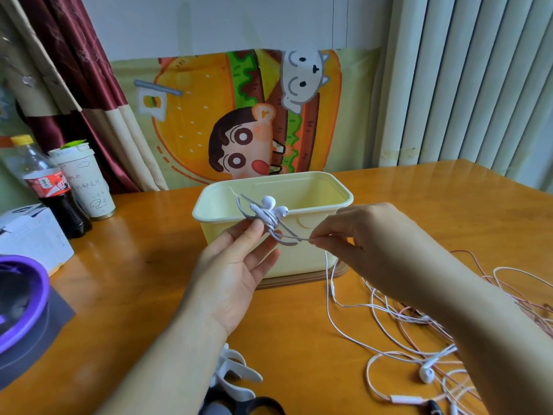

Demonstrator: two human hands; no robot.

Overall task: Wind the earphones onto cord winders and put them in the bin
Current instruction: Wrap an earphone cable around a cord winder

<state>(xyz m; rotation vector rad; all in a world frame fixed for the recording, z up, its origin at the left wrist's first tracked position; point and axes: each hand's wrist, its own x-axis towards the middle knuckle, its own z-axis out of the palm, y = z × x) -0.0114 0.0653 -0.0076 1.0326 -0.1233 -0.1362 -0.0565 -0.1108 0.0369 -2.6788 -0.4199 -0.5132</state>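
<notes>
Left hand (pixel 236 274) holds up the grey winder (pixel 244 208) w/ thumb and fingertips pinching it, the other fingers quite relaxed. It is in front of the near rim of the yellow bin (pixel 314 259), not inside. Two earbuds (pixel 269 202) sit on top of the winder, and some turns of cord are around its middle. Right hand (pixel 368 244) pinches the white cord (pixel 329 283) btw thumb and forefinger, just beside the winder; the rest hangs down to the table (pixel 149 265). I see two risks here. The long free part lies very near the pile of other earphones (pixel 434 363), so pulling can prob. drag or knot them. Also, if the tension gets loose, the turns can slip off, esp. at the earbuds.
</notes>
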